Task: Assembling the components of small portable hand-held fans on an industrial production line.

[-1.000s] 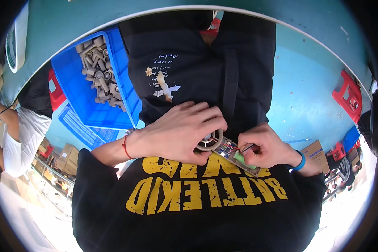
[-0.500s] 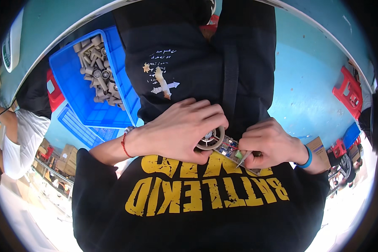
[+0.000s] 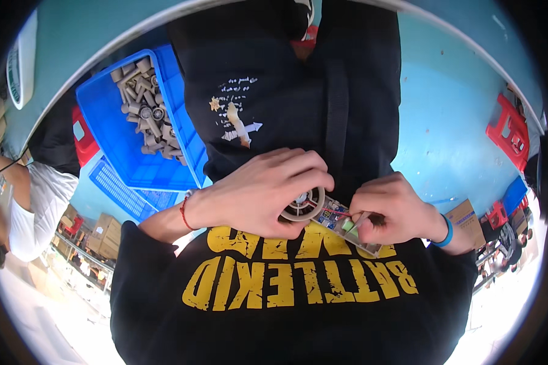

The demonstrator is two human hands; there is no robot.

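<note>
My left hand (image 3: 259, 191), with a red string bracelet, is wrapped round the ring-shaped head of a small beige-grey fan housing (image 3: 302, 214). Spokes and a hub show inside that ring. From it the opened handle (image 3: 371, 250) slants down to the right, exposing a small circuit board (image 3: 330, 216), a red wire and a pale green part (image 3: 347, 225). My right hand (image 3: 391, 208), wearing a blue wristband, is closed in a pinch over the handle. Thin pointed metal tweezers (image 3: 358, 222) show at its fingertips, partly hidden. The housing is held against my black shirt.
On the left a blue crate (image 3: 112, 131) holds many beige-grey housings (image 3: 149, 112), beside a blue perforated basket (image 3: 119, 188). A person in a white sleeve (image 3: 42, 207) is at far left. A red stool (image 3: 508, 134) stands at right, cardboard boxes (image 3: 106, 234) behind.
My right hand has tilted slightly and the tweezers' tips, plain before, are now less visible near the green part. The left hand keeps its hold; the view has shifted a little.
</note>
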